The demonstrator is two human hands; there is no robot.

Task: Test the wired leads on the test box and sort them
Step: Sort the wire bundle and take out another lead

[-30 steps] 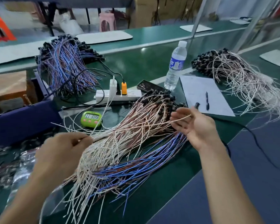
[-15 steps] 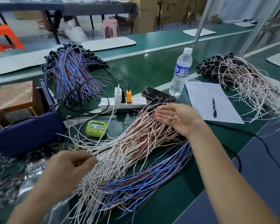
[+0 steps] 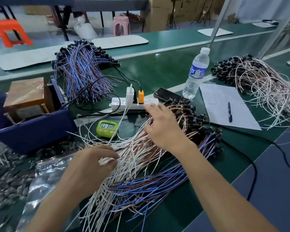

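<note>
Since half a second earlier, the right hand point(image 3: 165, 129) had turned from palm up to palm down. Its grip was wide, fingers spread on the heap of white and brown leads point(image 3: 139, 148) that lay on the green tabletop point(image 3: 157, 72) just in front of the power strip point(image 3: 120, 104). The left hand point(image 3: 90, 166) had moved onto the same heap, its grip curled round a bunch of white lead ends. At left, a blue bin point(image 3: 32, 133) held a copper-brown box point(image 3: 27, 96).
</note>
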